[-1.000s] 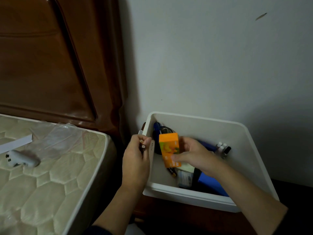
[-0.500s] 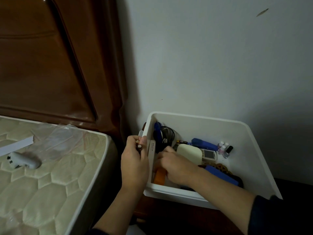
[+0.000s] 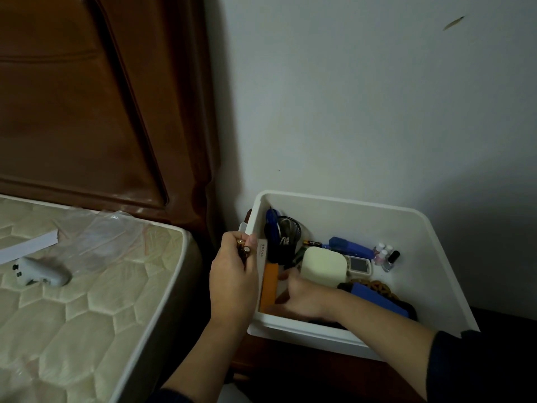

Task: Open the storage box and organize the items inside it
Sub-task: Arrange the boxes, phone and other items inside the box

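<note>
Hands (image 3: 302,298) stand orange box (image 3: 268,287) upright against wall.

Open white storage box (image 3: 345,203), right hand (image 3: 302,298) inside, left hand (image 3: 232,280) gripping batteries (image 3: 243,248)

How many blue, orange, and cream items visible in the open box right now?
Blue: 3, the headset-like item, the stapler-shaped item and the flat blue item
Orange: 1, the orange box standing against the left wall
Cream: 1, the rounded case
Total: 5
</note>
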`<state>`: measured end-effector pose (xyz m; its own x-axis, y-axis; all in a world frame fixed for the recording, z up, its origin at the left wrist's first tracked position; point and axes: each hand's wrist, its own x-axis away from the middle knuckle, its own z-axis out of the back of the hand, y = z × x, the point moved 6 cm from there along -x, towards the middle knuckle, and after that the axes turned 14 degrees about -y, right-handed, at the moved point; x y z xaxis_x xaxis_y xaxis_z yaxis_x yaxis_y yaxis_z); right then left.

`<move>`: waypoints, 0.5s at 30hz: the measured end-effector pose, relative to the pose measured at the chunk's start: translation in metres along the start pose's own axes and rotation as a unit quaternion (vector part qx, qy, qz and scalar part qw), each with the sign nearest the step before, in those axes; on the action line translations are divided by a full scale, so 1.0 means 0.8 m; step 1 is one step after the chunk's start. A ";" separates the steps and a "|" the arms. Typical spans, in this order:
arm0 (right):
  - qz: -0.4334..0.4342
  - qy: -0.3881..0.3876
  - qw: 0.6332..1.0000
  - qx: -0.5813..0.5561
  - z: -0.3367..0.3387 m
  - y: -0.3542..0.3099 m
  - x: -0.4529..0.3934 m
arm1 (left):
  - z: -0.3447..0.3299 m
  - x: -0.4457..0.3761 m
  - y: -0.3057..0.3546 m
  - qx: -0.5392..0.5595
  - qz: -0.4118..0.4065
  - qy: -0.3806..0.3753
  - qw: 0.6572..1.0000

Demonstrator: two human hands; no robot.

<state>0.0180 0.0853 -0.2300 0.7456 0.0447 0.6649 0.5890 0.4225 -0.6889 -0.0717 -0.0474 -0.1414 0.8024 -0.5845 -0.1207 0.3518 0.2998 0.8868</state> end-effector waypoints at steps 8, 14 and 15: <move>0.014 -0.038 0.999 0.011 -0.003 0.000 -0.002 | -0.002 0.001 0.008 -0.040 -0.013 -0.014 0.999; 0.011 0.087 0.996 0.009 0.040 0.004 0.012 | -0.006 0.002 0.016 -0.128 -0.041 -0.036 0.990; 0.015 0.138 0.990 0.034 0.055 0.005 0.020 | -0.006 0.003 0.020 -0.153 -0.052 -0.031 0.986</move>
<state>0.0187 0.1274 -0.2093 0.8243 -0.1881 0.5339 0.5507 0.4850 -0.6793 -0.0621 -0.0402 -0.1292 0.7262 -0.6664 -0.1689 0.5678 0.4429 0.6938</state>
